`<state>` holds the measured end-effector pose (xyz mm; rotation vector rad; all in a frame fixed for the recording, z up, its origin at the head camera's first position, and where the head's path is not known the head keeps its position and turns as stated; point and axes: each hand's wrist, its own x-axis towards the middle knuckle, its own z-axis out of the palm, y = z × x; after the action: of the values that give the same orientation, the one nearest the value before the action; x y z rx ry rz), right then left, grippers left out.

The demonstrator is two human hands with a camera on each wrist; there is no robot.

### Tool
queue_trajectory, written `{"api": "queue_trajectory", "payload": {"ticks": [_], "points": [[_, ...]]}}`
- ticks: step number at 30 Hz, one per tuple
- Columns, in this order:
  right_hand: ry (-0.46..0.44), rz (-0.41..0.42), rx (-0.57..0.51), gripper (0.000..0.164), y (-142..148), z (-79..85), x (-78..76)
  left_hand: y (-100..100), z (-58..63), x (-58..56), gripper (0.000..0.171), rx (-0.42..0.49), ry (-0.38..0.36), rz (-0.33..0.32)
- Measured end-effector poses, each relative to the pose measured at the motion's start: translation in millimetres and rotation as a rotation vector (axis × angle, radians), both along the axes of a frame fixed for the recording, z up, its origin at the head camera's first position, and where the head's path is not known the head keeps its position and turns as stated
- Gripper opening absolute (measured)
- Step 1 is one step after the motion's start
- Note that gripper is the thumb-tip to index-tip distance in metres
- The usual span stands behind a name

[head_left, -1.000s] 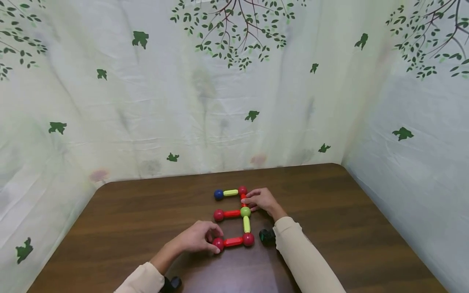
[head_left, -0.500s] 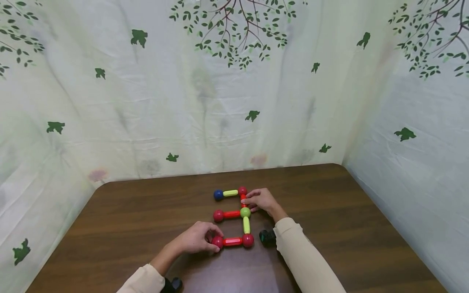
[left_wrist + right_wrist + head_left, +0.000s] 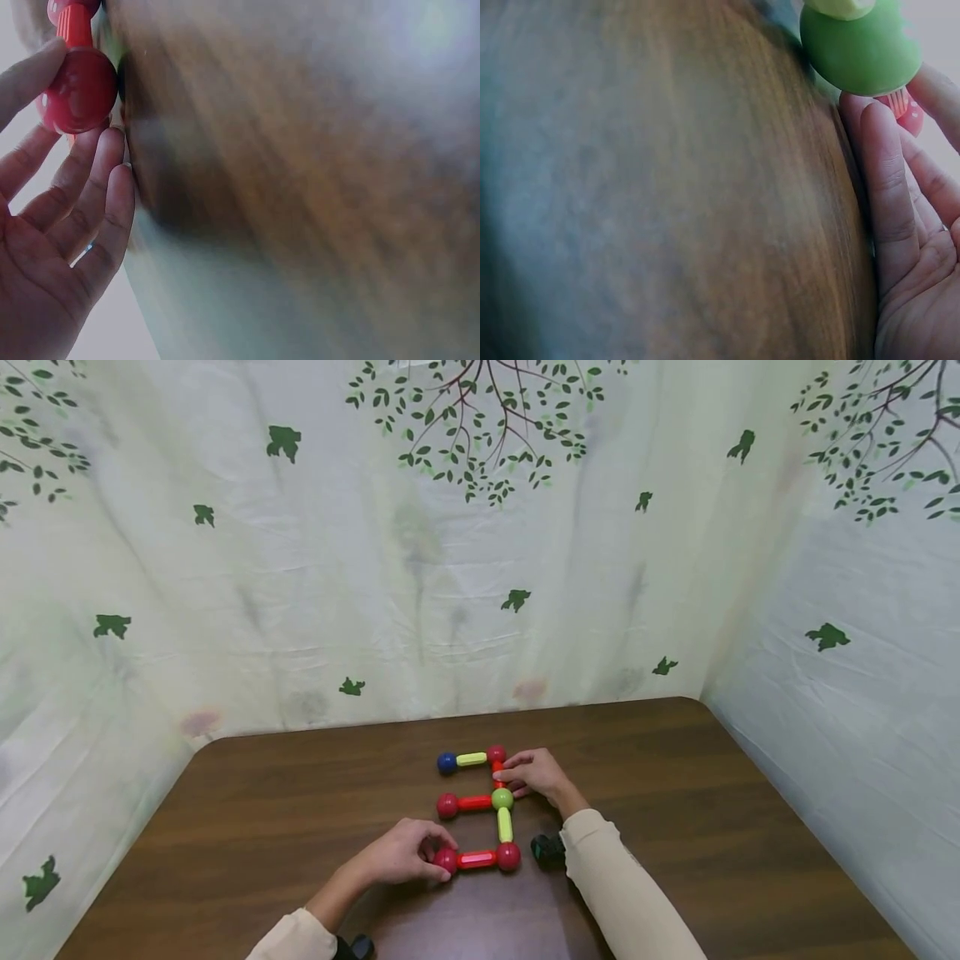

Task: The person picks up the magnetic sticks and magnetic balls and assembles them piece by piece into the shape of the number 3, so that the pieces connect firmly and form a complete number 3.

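A toy figure of balls and short rods lies on the table, shaped like a backward E. Its near arm is a red rod (image 3: 477,860) between two red balls. Thumb and fingers of my left hand (image 3: 405,852) grip the ball at that arm's left end, the red ball (image 3: 79,90) in the left wrist view. Farther off, my right hand (image 3: 534,771) pinches the upright red rod (image 3: 498,768) just beyond the green ball (image 3: 862,49). A yellow rod (image 3: 505,825) runs from the green ball to the near right red ball (image 3: 508,857).
The figure's far arm has a yellow rod (image 3: 472,759) ending in a blue ball (image 3: 447,764); its middle arm ends in a red ball (image 3: 447,806). A brown wooden table (image 3: 300,802) lies beneath. Leaf-printed cloth (image 3: 337,568) hangs behind and at both sides.
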<state>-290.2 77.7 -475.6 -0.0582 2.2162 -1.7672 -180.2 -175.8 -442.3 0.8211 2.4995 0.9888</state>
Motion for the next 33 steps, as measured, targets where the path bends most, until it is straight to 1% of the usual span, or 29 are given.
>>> {"api": "queue_trajectory", "payload": {"ticks": [6,12,16,26,33], "points": [[-0.001,0.018,-0.011,0.03,-3.9,-0.2,0.9,-3.4,0.5,2.6,0.029,-0.005,-0.06,0.009],[0.009,0.002,-0.007,0.029,-0.5,3.0,-0.7,-2.1,2.0,-1.5,0.029,-0.028,-0.05,0.011],[0.006,-0.011,-0.001,0.029,2.0,3.5,-1.5,-0.5,2.7,-4.5,0.029,-0.035,-0.045,0.0],[0.006,-0.008,0.009,0.032,2.0,1.1,-3.7,-0.7,5.3,-6.1,0.028,-0.034,-0.076,-0.003],[-0.002,-0.011,0.004,0.031,-2.4,0.7,-3.6,-4.3,4.1,-5.1,0.029,-0.038,-0.068,0.004]]}}
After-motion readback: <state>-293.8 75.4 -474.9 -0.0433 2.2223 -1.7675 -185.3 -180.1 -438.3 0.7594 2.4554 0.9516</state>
